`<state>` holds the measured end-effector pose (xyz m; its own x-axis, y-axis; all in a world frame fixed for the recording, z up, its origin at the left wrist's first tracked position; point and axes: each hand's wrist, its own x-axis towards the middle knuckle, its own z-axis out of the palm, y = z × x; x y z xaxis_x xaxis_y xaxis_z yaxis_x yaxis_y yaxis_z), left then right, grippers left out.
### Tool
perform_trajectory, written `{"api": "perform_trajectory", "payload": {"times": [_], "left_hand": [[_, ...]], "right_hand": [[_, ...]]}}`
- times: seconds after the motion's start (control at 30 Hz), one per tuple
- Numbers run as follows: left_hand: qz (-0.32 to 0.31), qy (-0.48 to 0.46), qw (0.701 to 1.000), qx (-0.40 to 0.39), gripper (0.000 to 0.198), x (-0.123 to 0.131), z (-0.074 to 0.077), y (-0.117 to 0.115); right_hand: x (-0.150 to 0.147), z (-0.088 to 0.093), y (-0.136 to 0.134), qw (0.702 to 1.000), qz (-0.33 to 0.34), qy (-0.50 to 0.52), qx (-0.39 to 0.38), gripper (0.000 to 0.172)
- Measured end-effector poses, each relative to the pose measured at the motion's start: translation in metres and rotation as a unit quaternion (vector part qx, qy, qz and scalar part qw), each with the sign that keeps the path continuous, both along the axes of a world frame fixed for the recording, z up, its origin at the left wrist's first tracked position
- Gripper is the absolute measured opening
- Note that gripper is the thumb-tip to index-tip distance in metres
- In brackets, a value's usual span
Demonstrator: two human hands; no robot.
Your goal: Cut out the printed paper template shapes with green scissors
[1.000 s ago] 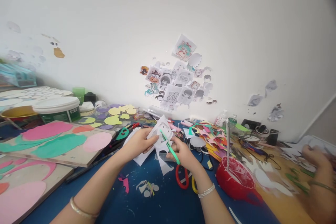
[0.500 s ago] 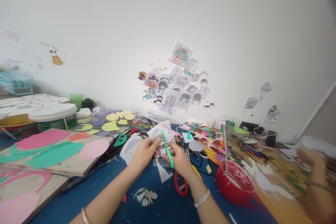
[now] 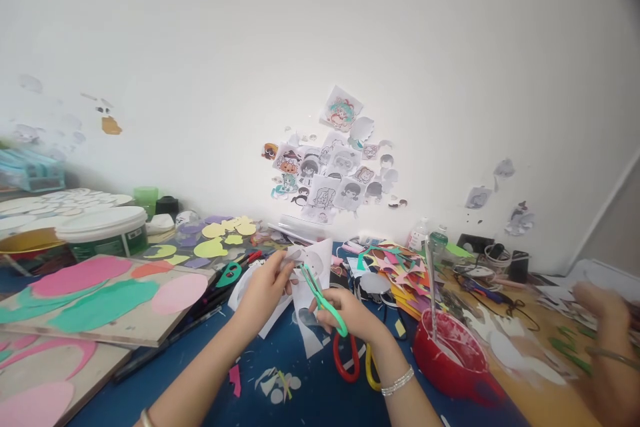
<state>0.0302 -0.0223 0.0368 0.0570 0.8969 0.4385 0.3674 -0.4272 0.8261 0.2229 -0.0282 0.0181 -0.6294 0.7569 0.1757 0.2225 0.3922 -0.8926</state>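
My left hand [image 3: 263, 288] pinches a white paper sheet [image 3: 313, 263] with cut-out shapes and holds it above the blue table [image 3: 315, 393]. My right hand [image 3: 347, 313] grips small green-handled scissors [image 3: 320, 297], whose blades point up into the paper's lower edge. More white paper [image 3: 307, 333] hangs below my hands. Both wrists wear bangles.
Red and yellow scissors [image 3: 350, 360] lie under my right wrist. A red bowl [image 3: 447, 347] with a stick stands to the right, coloured paper scraps [image 3: 400, 267] behind it. Boards with pink and green shapes [image 3: 105, 290] lie left, by a white-lidded tub [image 3: 103, 227]. Another person's hand [image 3: 600, 307] works at far right.
My right hand has turned the green scissors so the blades reach into the paper. My left hand shifted the sheet slightly; the view tilted down a little.
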Motion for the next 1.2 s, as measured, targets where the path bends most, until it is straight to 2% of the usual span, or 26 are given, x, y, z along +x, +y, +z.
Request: {"api": "perform_trajectory", "payload": {"times": [0.1,0.23,0.3,0.47,0.67,0.83,0.97,1.1,1.2], "left_hand": [[-0.002,0.039,0.999,0.011,0.023,0.001,0.000,-0.001],[0.022,0.063,0.998,0.015,0.027,0.000,0.000,-0.001],[0.017,0.057,0.998,0.008,0.026,-0.001,-0.001,0.001],[-0.036,0.074,0.997,-0.008,0.026,-0.003,-0.002,0.002],[-0.030,0.111,0.992,0.047,0.031,-0.004,-0.004,0.005],[-0.050,0.126,0.988,0.079,0.030,0.002,-0.003,0.002],[-0.050,0.138,0.989,0.015,0.027,0.006,-0.001,-0.004],[-0.110,0.103,0.987,-0.058,0.028,0.007,0.001,-0.009],[-0.123,0.093,0.985,-0.071,0.028,0.007,0.001,-0.009]], "right_hand": [[0.003,0.004,-0.002,0.998,0.055,0.017,-0.025,0.039],[0.007,0.007,-0.005,0.985,0.153,-0.025,-0.082,0.043],[0.009,0.005,-0.004,0.980,0.174,-0.025,-0.098,0.046],[0.011,-0.003,0.003,0.987,0.127,0.045,-0.084,0.049],[0.012,-0.002,0.004,0.990,0.105,0.024,-0.087,0.042],[0.008,-0.003,0.002,0.994,0.070,0.038,-0.077,0.043],[0.003,-0.004,0.002,0.997,0.049,0.033,-0.048,0.043],[0.001,-0.002,0.002,0.999,0.027,0.013,-0.017,0.042],[0.001,0.000,0.000,1.000,0.020,0.001,0.008,0.044]]}}
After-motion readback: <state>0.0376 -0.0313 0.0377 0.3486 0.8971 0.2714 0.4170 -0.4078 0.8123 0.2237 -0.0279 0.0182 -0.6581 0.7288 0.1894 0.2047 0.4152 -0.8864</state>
